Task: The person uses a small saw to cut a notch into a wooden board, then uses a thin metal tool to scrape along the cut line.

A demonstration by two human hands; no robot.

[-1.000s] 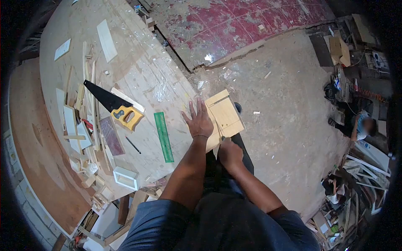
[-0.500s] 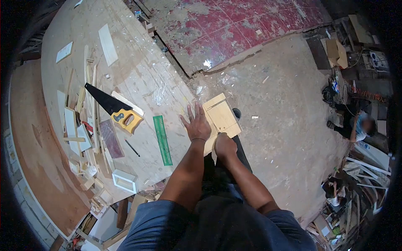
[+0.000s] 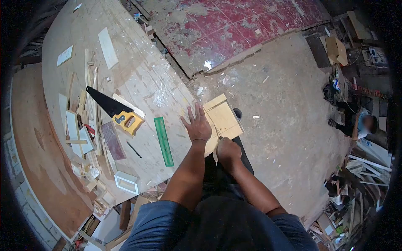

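Note:
A light wooden board [image 3: 222, 116] lies at the table's edge, partly over it. My left hand [image 3: 198, 125] presses flat on the board's left part, fingers spread. Closed round a small tool [image 3: 220, 137], my right hand [image 3: 228, 151] is at the board's near edge; the tool is mostly hidden and I cannot make out its kind. To the left, a green ruler [image 3: 163, 141] rests on the table, with a dark pencil [image 3: 134, 149] beyond it. A handsaw with a yellow handle [image 3: 128, 121] lies further left.
Wood strips [image 3: 95, 108], a brown rectangular piece [image 3: 113, 140] and a small white frame [image 3: 126, 182] lie on the table [image 3: 142, 79]. Two people [image 3: 363, 124] [image 3: 336, 188] are at the far right, near piled scrap. Concrete floor [image 3: 284, 108] spreads right of the board.
My right hand has moved slightly toward my body and to the right, with the tool in it. My left hand has stayed in place on the board.

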